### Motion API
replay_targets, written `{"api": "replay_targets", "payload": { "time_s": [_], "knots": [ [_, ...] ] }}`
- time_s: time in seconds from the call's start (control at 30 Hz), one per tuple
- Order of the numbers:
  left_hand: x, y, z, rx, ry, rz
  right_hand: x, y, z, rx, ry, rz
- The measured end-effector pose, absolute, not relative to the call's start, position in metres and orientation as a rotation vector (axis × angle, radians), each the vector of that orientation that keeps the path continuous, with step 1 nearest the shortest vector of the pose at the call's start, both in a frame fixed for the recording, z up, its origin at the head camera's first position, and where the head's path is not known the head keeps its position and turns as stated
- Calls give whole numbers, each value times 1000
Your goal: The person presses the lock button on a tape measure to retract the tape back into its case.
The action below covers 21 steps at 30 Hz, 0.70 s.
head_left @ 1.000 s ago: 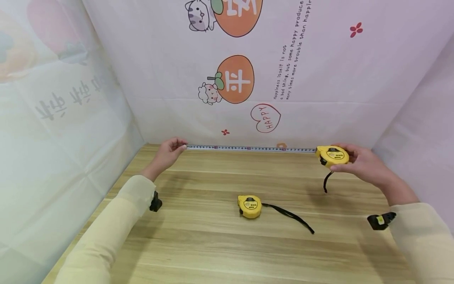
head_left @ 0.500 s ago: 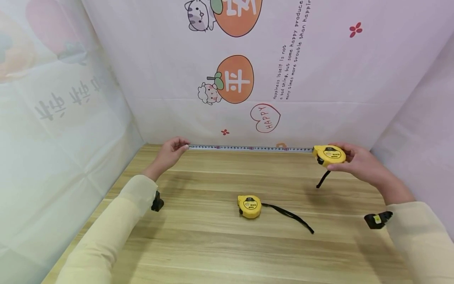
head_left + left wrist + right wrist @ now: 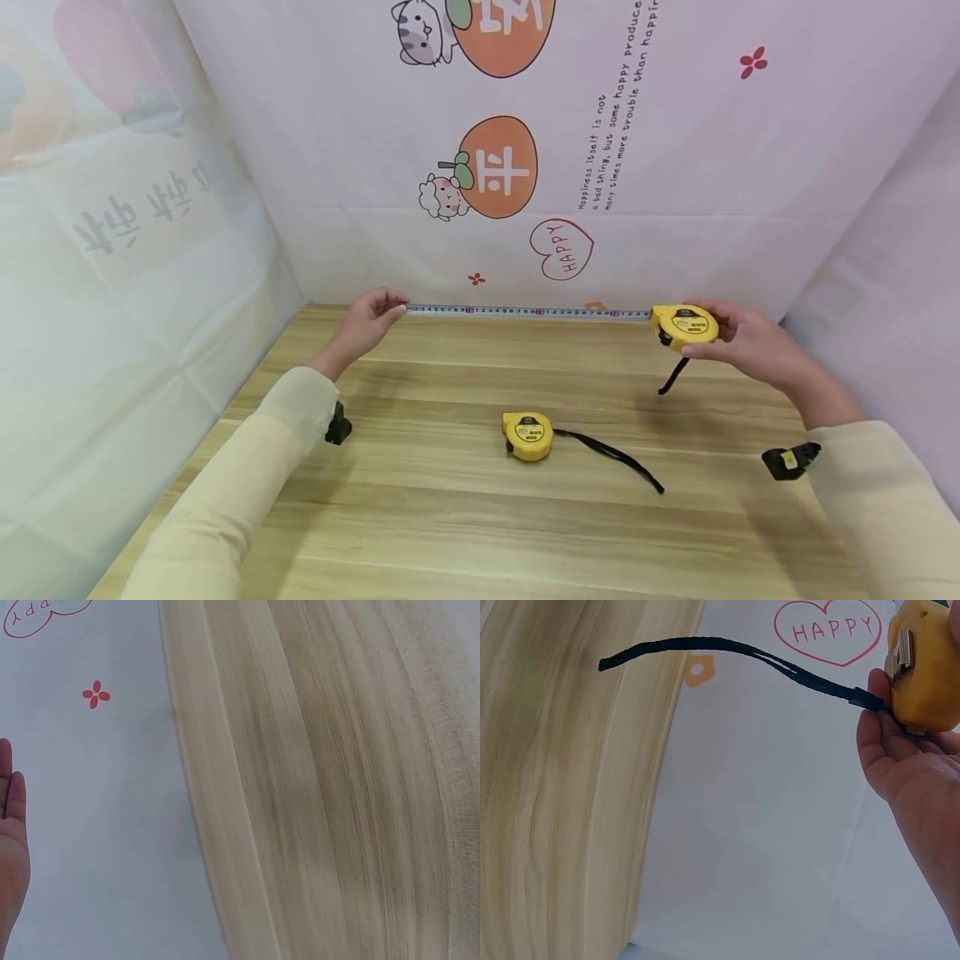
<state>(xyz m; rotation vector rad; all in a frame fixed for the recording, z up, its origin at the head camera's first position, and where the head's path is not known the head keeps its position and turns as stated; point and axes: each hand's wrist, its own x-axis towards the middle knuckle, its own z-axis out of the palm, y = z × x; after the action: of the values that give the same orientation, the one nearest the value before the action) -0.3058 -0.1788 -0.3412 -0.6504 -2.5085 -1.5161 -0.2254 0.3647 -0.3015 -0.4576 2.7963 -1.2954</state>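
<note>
My right hand (image 3: 753, 343) grips a yellow tape measure (image 3: 686, 327) by its case, raised above the table near the back wall. From the case a white blade (image 3: 517, 312) with printed numbers stretches left, roughly level. Its far end is pinched between the thumb and fingers of my left hand (image 3: 365, 327). In the right wrist view the case (image 3: 928, 671) shows a metal clip, and a black strap (image 3: 705, 643) hangs from it. The left wrist view catches only part of the left hand (image 3: 11, 847) at its edge, with the blade out of sight.
A second yellow tape measure (image 3: 528, 437) lies on the wooden table (image 3: 420, 517), its black strap (image 3: 615, 456) trailing right. Behind stands a white printed cloth wall (image 3: 337, 167). More cloth walls bound the left and right sides.
Both hands have come closer together: the right has moved left with the tape measure, the left slightly right. The blade between them is shorter. The second tape measure has stayed put.
</note>
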Motion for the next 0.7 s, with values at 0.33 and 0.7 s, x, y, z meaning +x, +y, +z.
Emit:
{"api": "replay_targets", "payload": {
  "time_s": [0.33, 0.7],
  "knots": [
    [-304, -177, -340, -663, -2491, -1548, -224, 361, -301, -487, 2781, -1337],
    [-305, -169, -340, -684, -2480, -1532, -225, 356, -296, -416, 2836, -1205]
  ]
}}
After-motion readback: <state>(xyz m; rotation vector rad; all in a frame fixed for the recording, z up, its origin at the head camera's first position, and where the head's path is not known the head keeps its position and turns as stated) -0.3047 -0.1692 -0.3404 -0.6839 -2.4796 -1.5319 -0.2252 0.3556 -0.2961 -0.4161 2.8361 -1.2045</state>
